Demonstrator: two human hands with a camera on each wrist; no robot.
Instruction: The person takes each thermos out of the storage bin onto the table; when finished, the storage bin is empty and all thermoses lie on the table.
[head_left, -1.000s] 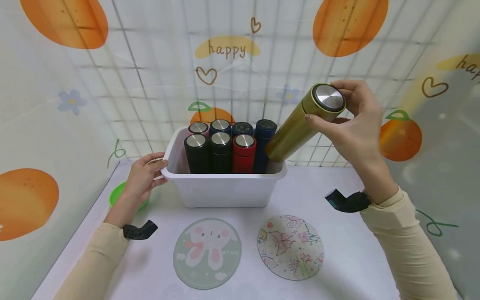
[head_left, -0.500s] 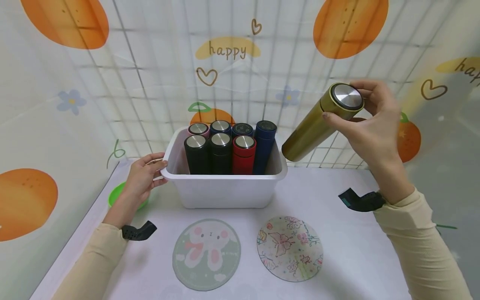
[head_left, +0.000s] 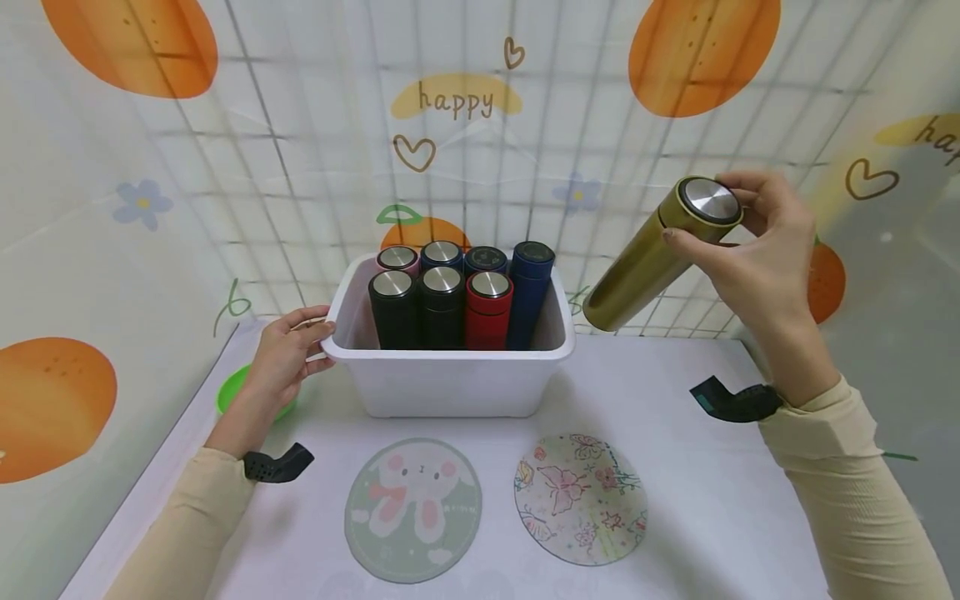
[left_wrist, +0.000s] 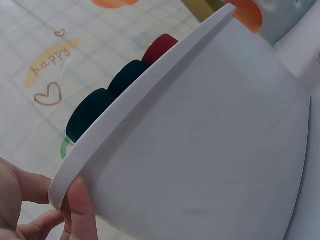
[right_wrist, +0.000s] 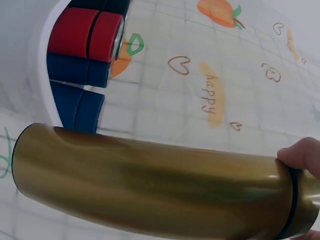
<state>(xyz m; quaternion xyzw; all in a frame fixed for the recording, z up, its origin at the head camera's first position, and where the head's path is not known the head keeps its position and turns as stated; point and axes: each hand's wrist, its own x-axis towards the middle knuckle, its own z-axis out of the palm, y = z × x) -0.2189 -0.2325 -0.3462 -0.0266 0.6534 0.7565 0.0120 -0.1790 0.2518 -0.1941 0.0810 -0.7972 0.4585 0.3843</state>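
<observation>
My right hand (head_left: 765, 250) grips a gold thermos flask (head_left: 645, 267) near its silver-topped lid and holds it tilted in the air, to the right of a white plastic tub (head_left: 450, 383). Its base hangs apart from the tub's right end. My left hand (head_left: 288, 350) pinches the tub's left rim, with thumb and fingers on either side of it in the left wrist view. Inside the tub, several flasks stand upright, among them a red flask (head_left: 489, 312), a black flask (head_left: 393, 312) and a taller blue flask (head_left: 529, 292). Their lower parts are hidden by the front wall.
On the white table in front of the tub lie a green round rabbit mat (head_left: 414, 508) and a round butterfly mat (head_left: 580, 500). A bright green dish (head_left: 234, 387) is partly behind my left forearm. A printed curtain over a wire grid stands behind.
My right hand has carried the gold flask out of the tub, to the right and away from the blue flask. The left hand keeps its hold on the rim.
</observation>
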